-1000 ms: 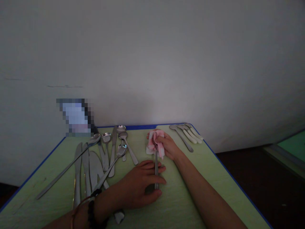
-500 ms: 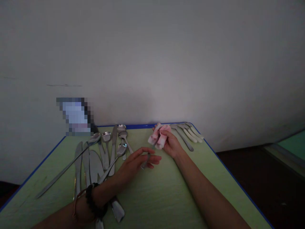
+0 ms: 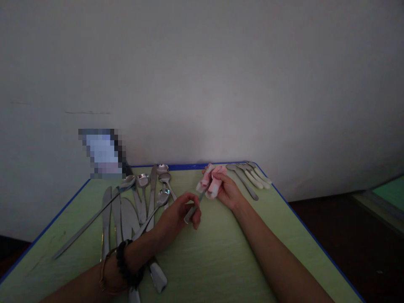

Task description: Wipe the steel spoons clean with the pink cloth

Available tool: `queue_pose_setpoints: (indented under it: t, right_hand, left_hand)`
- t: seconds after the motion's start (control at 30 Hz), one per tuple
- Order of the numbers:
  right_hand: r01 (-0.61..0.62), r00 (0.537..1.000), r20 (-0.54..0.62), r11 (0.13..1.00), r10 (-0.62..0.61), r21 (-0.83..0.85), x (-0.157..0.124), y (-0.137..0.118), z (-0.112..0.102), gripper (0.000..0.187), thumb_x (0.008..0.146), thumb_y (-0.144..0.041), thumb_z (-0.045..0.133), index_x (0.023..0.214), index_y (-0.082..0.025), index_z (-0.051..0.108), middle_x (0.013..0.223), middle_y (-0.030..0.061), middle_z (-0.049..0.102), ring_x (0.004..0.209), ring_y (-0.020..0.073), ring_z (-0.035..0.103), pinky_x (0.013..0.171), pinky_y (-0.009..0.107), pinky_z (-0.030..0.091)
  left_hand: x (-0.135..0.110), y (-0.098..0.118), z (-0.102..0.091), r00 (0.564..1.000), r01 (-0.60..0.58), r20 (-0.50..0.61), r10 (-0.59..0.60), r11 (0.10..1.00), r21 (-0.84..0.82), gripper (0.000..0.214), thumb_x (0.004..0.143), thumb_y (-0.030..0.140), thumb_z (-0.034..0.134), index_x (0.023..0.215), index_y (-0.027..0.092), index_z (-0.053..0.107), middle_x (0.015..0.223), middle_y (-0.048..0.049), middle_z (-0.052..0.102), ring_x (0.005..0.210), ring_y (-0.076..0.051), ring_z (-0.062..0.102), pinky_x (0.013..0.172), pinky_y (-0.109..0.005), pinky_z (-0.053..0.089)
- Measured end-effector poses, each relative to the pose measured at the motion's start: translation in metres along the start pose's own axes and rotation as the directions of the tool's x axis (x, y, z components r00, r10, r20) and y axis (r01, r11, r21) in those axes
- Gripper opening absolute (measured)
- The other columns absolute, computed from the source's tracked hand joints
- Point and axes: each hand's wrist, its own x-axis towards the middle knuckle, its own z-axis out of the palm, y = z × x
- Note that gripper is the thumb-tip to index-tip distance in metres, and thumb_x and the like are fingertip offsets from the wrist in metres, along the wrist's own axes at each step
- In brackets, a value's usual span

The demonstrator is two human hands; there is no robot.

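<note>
My left hand is closed around the handle end of a metal utensil, held just above the green table. The utensil's other end runs up into a pink and white cloth that my right hand grips around it near the table's far edge. What kind of utensil it is stays hidden by the cloth.
A loose pile of knives and spoons lies on the left half of the table. Several white-handled spoons lie in a row at the far right corner. A pixelated object stands at the far left against the wall.
My left hand lifted off the table, where it had pressed the utensil flat, and curled round its handle. My right hand with the cloth shifted slightly up and right, tilting the utensil.
</note>
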Motion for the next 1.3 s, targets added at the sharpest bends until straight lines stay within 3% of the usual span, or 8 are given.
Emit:
queue_pose_setpoints:
  t: [0.17,0.37,0.63,0.8,0.9,1.03,1.3]
  right_hand:
    - [-0.043,0.998,0.039,0.999,0.043,0.011,-0.003,-0.001,0.003,0.03,0.067,-0.014,0.058,0.096,-0.017,0.063,0.085,0.0035,0.069,0.066,0.0164,0.06,0.058,0.027,0.049]
    - [-0.039,0.998,0.057,0.998,0.036,0.047,-0.002,-0.002,0.001,0.029,0.067,-0.012,0.056,0.095,-0.016,0.062,0.084,0.0029,0.07,0.065,0.0162,0.062,0.061,0.028,0.052]
    - [-0.018,0.997,0.083,0.998,0.013,0.058,-0.001,-0.001,-0.001,0.026,0.07,-0.011,0.056,0.096,-0.015,0.061,0.083,0.0029,0.071,0.067,0.0156,0.064,0.068,0.029,0.054]
    - [-0.018,0.996,0.09,0.999,0.014,0.044,0.0,0.0,-0.002,0.025,0.071,-0.012,0.055,0.095,-0.014,0.062,0.078,0.0029,0.07,0.067,0.0154,0.064,0.067,0.028,0.053]
    - [0.001,0.997,0.075,0.999,-0.005,0.043,0.001,0.001,-0.002,0.023,0.074,-0.014,0.056,0.096,-0.015,0.062,0.083,0.0031,0.07,0.068,0.015,0.064,0.067,0.027,0.053]
    - [0.025,0.996,0.088,0.999,-0.029,0.042,0.002,0.002,-0.003,0.021,0.078,-0.02,0.058,0.097,-0.015,0.063,0.087,0.0045,0.071,0.071,0.0157,0.065,0.071,0.029,0.054]
    - [0.052,0.992,0.118,0.999,-0.052,0.007,-0.002,0.002,-0.001,0.026,0.075,-0.023,0.065,0.1,-0.016,0.063,0.093,0.0055,0.072,0.08,0.0177,0.067,0.072,0.031,0.056]
  left_hand:
    - [-0.001,0.002,-0.004,0.995,0.076,0.082,-0.058,0.969,-0.237,0.049,0.087,0.059,0.036,0.062,0.017,0.044,0.044,0.0045,0.038,0.04,-0.008,0.035,0.047,-0.021,0.031]
    - [0.001,-0.001,-0.008,0.993,0.088,0.094,-0.064,0.955,-0.284,0.047,0.088,0.055,0.039,0.062,0.016,0.047,0.044,0.0053,0.036,0.04,-0.008,0.033,0.047,-0.021,0.032]
    - [0.0,0.002,-0.006,0.995,0.087,0.073,-0.068,0.948,-0.306,0.039,0.083,0.053,0.052,0.066,0.018,0.051,0.043,0.0102,0.021,0.037,-0.006,0.021,0.045,-0.021,0.029]
    - [0.0,0.001,-0.006,0.996,0.079,0.066,-0.063,0.959,-0.274,0.035,0.082,0.053,0.054,0.075,0.019,0.057,0.043,0.0117,0.015,0.037,-0.006,0.015,0.044,-0.02,0.025]
    - [-0.001,0.003,-0.002,0.998,0.064,0.018,-0.061,0.97,-0.235,0.038,0.083,0.053,0.052,0.095,0.018,0.063,0.043,0.0122,0.014,0.038,-0.007,0.013,0.043,-0.02,0.022]
    - [-0.005,0.005,0.004,0.996,0.018,-0.082,-0.035,0.98,-0.2,0.047,0.087,0.049,0.048,0.119,0.016,0.057,0.042,0.0126,0.015,0.04,-0.008,0.01,0.044,-0.021,0.02]
    - [-0.003,0.001,0.002,0.999,0.043,-0.023,-0.048,0.982,-0.184,0.04,0.092,0.044,0.043,0.114,0.015,0.059,0.04,0.0125,0.015,0.038,-0.007,0.01,0.042,-0.02,0.018]
